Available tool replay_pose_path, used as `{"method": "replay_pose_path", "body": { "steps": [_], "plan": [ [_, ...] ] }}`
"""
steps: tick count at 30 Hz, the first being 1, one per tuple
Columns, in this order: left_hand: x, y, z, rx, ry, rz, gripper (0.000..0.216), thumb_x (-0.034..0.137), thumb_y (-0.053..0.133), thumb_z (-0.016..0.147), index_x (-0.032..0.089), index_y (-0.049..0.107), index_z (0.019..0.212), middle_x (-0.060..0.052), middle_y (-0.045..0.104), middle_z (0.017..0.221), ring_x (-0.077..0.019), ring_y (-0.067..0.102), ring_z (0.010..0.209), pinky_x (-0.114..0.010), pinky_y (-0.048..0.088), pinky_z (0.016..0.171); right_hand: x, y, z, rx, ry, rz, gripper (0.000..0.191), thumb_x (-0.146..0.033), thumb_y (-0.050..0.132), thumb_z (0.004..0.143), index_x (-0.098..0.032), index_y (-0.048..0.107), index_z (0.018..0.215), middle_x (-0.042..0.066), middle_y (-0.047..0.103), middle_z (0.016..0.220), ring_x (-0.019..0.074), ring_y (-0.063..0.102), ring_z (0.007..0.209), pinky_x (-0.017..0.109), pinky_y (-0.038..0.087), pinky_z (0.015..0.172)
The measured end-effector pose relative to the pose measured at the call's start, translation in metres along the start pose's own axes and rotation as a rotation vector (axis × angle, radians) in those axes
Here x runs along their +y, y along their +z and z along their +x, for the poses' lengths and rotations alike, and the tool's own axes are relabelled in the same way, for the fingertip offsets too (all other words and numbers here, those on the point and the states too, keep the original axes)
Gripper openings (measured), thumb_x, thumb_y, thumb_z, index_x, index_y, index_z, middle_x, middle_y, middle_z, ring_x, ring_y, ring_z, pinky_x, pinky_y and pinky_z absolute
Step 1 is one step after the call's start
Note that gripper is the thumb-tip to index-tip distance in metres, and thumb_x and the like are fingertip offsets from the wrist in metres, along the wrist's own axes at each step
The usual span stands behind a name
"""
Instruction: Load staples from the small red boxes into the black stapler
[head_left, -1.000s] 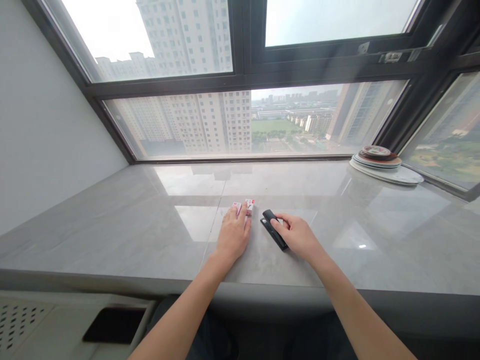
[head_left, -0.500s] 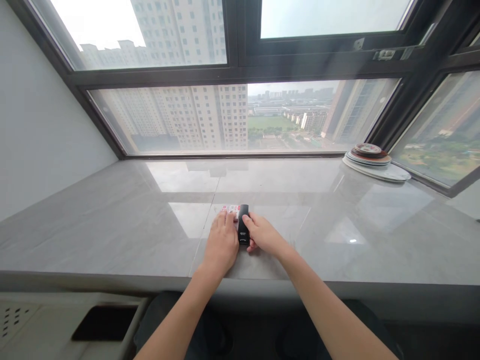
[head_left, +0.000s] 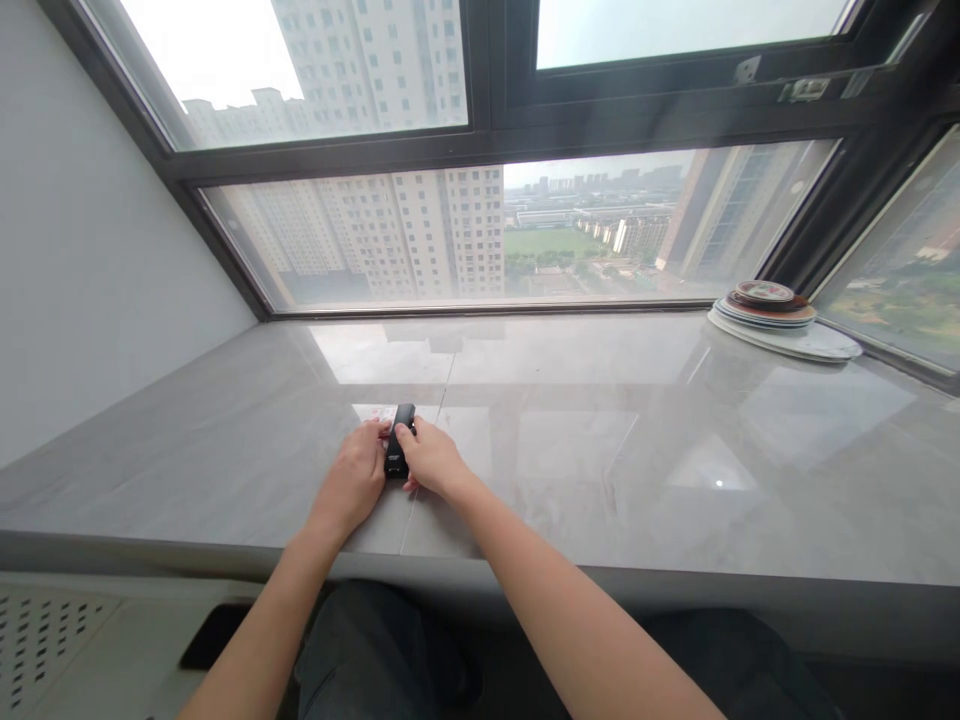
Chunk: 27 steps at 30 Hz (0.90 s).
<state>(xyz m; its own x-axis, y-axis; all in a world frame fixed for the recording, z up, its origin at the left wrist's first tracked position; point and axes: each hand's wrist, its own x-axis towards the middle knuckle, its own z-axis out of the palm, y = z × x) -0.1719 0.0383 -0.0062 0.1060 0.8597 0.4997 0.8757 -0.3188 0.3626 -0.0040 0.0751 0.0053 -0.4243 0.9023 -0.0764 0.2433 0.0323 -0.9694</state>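
A black stapler (head_left: pixel 400 440) lies lengthwise on the grey tiled ledge, its near end toward me. My right hand (head_left: pixel 435 458) is closed around its right side, thumb on top and fingers curled beneath. Against its left side, my left hand (head_left: pixel 354 475) has its fingers bent together over a small printed card (head_left: pixel 381 412), white with red marks. Only the card's far part shows; those fingers cover the remainder. Whether it is a flat card or a packet, I cannot tell.
A stack of plates (head_left: pixel 784 325) stands at the ledge's back right corner, beside the dark window frame (head_left: pixel 480 148). A white wall (head_left: pixel 112 250) bounds the left. Below the front edge is a pale perforated surface (head_left: pixel 135 640) with a dark opening or object (head_left: pixel 214 635).
Both hands have moved left along the ledge with the stapler and the printed card, to the tile seam. The camera view has shifted slightly.
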Motion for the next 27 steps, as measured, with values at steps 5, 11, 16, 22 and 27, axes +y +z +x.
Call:
{"method": "replay_pose_path", "body": {
  "steps": [5,11,16,22,27],
  "plan": [
    [0.006,0.0,0.0,-0.008,-0.065,0.007,0.044,0.021,0.034,0.1,0.023,0.054,0.139,-0.009,0.058,0.145,-0.0249,0.05,0.141,-0.044,0.038,0.12,-0.002,0.001,-0.002,0.042,0.023,0.087,0.048,-0.062,0.04,0.104,-0.025,0.049,0.133,-0.002,0.061,0.069,0.0196,0.061,0.048,0.033,0.053,0.051],
    [0.011,-0.005,-0.001,0.034,-0.098,0.044,0.051,0.018,0.035,0.097,0.025,0.054,0.144,-0.007,0.063,0.142,-0.0266,0.056,0.134,-0.051,0.03,0.124,0.011,-0.036,-0.033,0.221,-0.012,0.076,0.066,-0.051,0.032,0.108,-0.017,0.016,0.162,-0.006,0.057,0.074,0.0151,0.058,0.057,0.026,0.051,0.053],
    [0.007,-0.01,-0.003,0.136,-0.202,0.007,0.048,0.027,0.038,0.102,0.027,0.051,0.148,-0.006,0.063,0.144,-0.0279,0.055,0.136,-0.057,0.024,0.126,0.045,-0.138,-0.116,0.416,-0.081,-0.119,0.058,-0.036,0.046,0.1,-0.018,0.04,0.156,0.007,0.065,0.11,0.021,0.064,0.097,0.033,0.055,0.087],
    [-0.012,-0.003,0.001,0.081,-0.408,-0.147,0.044,0.045,0.041,0.104,0.027,0.057,0.14,-0.004,0.062,0.144,-0.0287,0.056,0.135,-0.049,0.042,0.117,0.087,-0.221,-0.19,0.392,-0.088,-0.971,0.064,-0.046,0.038,0.104,-0.025,0.034,0.164,0.009,0.04,0.165,0.0319,0.026,0.156,0.054,0.018,0.128],
    [0.002,-0.012,0.002,0.197,-0.338,-0.057,0.042,0.04,0.041,0.105,0.019,0.056,0.138,-0.009,0.063,0.139,-0.0305,0.055,0.132,-0.051,0.043,0.115,0.093,-0.21,-0.189,0.4,0.042,-1.175,0.064,-0.052,0.027,0.107,-0.031,0.027,0.167,0.001,0.022,0.173,0.0327,0.011,0.161,0.059,0.011,0.128]
  ]
}}
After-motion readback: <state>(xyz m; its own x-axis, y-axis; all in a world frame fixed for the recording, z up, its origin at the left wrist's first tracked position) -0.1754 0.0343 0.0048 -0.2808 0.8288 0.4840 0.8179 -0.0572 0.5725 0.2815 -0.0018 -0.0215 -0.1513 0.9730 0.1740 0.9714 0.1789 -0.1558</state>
